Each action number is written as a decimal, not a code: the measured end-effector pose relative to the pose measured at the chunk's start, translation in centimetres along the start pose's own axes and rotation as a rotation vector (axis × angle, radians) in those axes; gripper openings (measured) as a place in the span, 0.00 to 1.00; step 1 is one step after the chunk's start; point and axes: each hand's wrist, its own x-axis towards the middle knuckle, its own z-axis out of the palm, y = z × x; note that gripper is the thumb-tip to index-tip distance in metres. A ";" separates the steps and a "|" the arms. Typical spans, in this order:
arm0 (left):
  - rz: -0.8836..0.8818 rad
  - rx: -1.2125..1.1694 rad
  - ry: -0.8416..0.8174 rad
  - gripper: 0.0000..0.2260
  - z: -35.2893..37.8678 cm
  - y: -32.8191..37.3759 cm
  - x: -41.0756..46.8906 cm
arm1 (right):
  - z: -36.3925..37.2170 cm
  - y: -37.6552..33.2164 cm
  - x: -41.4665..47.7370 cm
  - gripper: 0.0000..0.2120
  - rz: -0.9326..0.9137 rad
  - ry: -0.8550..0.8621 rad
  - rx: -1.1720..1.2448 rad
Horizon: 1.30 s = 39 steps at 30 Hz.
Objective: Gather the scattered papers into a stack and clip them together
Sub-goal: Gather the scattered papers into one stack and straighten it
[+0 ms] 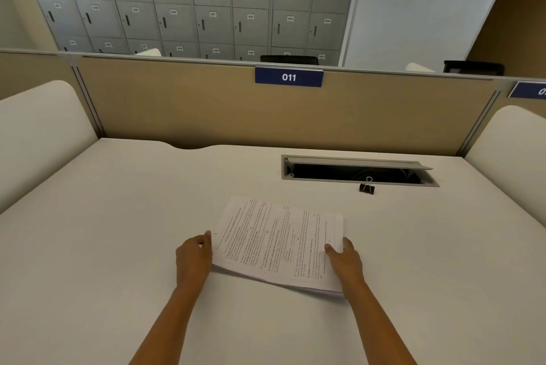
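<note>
At frame centre, the left hand and right hand pinch the papers by opposite edges, apparently squaring the stack; the next move probably calls for fetching the binder clip at upper right.

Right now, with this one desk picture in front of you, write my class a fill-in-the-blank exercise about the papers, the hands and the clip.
1. The number of hands holding the stack of papers is ____: the left hand and the right hand.
2. The binder clip on the desk is ____ in colour.
3. The binder clip stands just in front of the open cable hatch, apart from the stack of ____.
4. The blue sign on the partition reads ____.

Missing words: two; black; papers; 011.
</note>
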 end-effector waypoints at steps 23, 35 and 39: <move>0.204 -0.404 -0.167 0.17 -0.8 4.3 0.9 | -3.8 -4.3 -0.6 0.17 -0.428 0.030 0.373; 0.208 -0.418 -0.236 0.13 -0.7 3.3 0.4 | -3.3 -1.2 0.2 0.13 -0.342 -0.131 0.349; 0.154 -0.268 -0.332 0.15 -0.7 2.6 1.2 | -3.7 -1.3 0.7 0.11 -0.321 -0.141 0.350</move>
